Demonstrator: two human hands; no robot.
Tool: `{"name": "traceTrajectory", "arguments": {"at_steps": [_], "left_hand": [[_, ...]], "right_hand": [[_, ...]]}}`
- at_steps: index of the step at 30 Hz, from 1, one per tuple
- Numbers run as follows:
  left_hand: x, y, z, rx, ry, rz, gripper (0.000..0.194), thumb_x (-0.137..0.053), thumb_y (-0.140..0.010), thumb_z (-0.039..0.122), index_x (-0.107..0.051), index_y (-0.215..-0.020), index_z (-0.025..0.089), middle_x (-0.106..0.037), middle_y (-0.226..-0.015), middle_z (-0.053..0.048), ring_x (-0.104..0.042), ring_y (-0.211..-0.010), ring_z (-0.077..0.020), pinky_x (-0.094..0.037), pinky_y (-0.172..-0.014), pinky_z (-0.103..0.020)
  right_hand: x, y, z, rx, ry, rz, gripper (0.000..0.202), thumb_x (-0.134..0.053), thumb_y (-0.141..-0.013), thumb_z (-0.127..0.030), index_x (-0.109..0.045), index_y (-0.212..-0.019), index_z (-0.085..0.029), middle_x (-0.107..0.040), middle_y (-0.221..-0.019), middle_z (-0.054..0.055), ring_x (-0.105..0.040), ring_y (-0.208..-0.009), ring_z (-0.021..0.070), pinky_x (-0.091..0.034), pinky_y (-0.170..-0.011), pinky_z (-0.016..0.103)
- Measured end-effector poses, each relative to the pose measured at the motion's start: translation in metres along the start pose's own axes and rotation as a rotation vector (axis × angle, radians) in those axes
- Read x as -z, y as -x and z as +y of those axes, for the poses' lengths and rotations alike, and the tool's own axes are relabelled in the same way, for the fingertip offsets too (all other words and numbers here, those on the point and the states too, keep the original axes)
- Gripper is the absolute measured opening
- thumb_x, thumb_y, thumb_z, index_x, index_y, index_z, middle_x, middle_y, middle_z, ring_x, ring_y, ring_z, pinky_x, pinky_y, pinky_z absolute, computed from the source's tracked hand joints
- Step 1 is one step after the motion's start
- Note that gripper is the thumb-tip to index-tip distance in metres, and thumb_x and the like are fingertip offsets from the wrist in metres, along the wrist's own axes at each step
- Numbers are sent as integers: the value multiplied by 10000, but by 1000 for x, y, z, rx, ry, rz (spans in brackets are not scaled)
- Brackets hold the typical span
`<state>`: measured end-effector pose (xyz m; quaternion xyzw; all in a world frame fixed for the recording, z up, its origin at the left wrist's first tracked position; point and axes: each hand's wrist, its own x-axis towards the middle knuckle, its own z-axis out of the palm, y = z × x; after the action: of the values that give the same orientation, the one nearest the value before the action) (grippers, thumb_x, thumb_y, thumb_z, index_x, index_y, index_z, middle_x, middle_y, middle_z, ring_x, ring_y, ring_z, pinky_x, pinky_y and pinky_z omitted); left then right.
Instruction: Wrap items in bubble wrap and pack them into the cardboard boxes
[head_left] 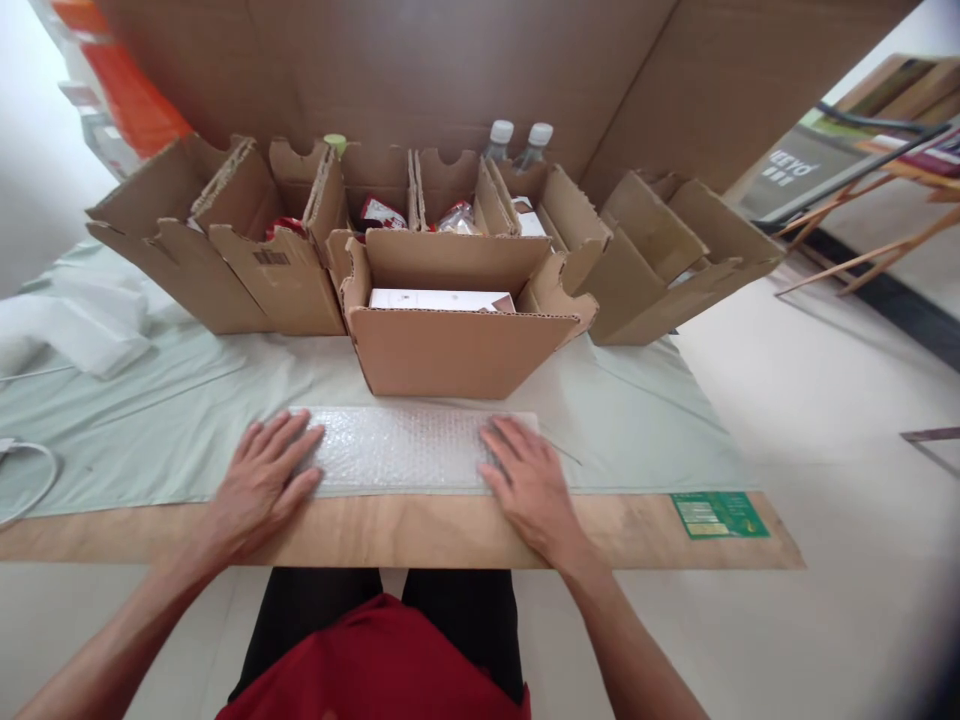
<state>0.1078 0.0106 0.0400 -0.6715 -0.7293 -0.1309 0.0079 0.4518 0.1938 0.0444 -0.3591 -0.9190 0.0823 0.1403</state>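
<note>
A sheet of bubble wrap [405, 447] lies flat on the pale green cloth near the table's front edge. My left hand [264, 477] rests palm down on its left end with fingers spread. My right hand [525, 480] presses flat on its right end. Just behind the wrap stands an open cardboard box [450, 350] with a white flat carton [439, 299] inside.
A row of open cardboard boxes [247, 250] with packets and two bottles [517, 145] stands at the back. White foam sheets [82, 330] lie at the left, a cable [30, 470] at the left edge. A green label [718, 514] sits on the plywood edge.
</note>
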Motion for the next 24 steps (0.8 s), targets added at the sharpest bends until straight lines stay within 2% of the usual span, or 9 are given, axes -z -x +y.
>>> {"name": "traceTrajectory", "arguments": {"at_steps": [3,5,7,10,14,16,19,21,24], "left_hand": [[7,22,-24,146,-11,106,471,-383,-1025,450,-592,-1361,194,-550,-1490,-159,-421,-1455,-363,-355,-1172,-585],[8,23,-25,236,-28,199,467,-391,-1012,474,-632,-1269,167,-603,-1405,-177,-449,-1426,-373,-383,-1156,-576],[6,15,-17,304,-54,235,474,-421,-982,503,-650,-1206,153,-622,-1357,-187,-456,-1408,-391,-381,-1152,-591],[-2,-5,3,353,-40,206,464,-480,-911,514,-667,-1123,145,-609,-1358,-207,-431,-1414,-426,-378,-1141,-611],[-7,-20,22,395,98,221,260,-504,-833,393,-646,-893,183,-619,-1356,-197,-450,-1404,-415,-395,-1125,-584],[-1,-18,27,449,204,234,203,-497,-808,369,-611,-835,203,-690,-1215,-169,-579,-1267,-376,-451,-1067,-543],[20,-11,25,605,382,229,265,-524,-810,435,-621,-925,216,-729,-961,-83,-693,-951,-290,-546,-873,-436],[36,-14,18,654,434,236,365,-554,-813,466,-632,-1070,219,-726,-934,-50,-694,-903,-264,-552,-812,-384],[54,-39,1,587,347,214,505,-560,-831,378,-581,-1303,200,-735,-991,-54,-697,-934,-257,-544,-848,-371]], "right_hand": [[18,27,45,-135,40,184,412,-409,-1040,-407,-670,-1275,-192,-667,-1362,138,-589,-1291,317,-461,-1014,503],[26,28,58,-169,30,273,410,-400,-1038,-414,-686,-1217,-181,-717,-1262,140,-632,-1227,303,-468,-1003,483],[27,15,59,-178,11,292,398,-403,-1026,-388,-679,-1220,-176,-716,-1258,140,-627,-1231,300,-458,-1015,480],[20,-16,51,-213,-13,220,380,-449,-966,-370,-690,-1170,-159,-693,-1293,167,-622,-1213,335,-459,-997,517],[16,-30,41,-262,-125,142,260,-508,-874,-374,-689,-855,-189,-712,-1244,157,-639,-1148,344,-465,-969,531],[22,-18,32,-304,-219,145,245,-518,-870,-394,-661,-808,-206,-748,-1106,126,-670,-1045,304,-489,-937,489],[31,16,6,-426,-398,142,276,-565,-870,-447,-675,-959,-210,-752,-924,69,-687,-805,225,-549,-783,373],[30,40,-22,-466,-541,119,402,-597,-879,-459,-655,-1179,-198,-761,-936,57,-700,-757,201,-570,-718,321],[13,67,-68,-411,-661,101,543,-587,-934,-412,-545,-1428,-189,-762,-1147,90,-744,-941,213,-597,-790,302]]}}
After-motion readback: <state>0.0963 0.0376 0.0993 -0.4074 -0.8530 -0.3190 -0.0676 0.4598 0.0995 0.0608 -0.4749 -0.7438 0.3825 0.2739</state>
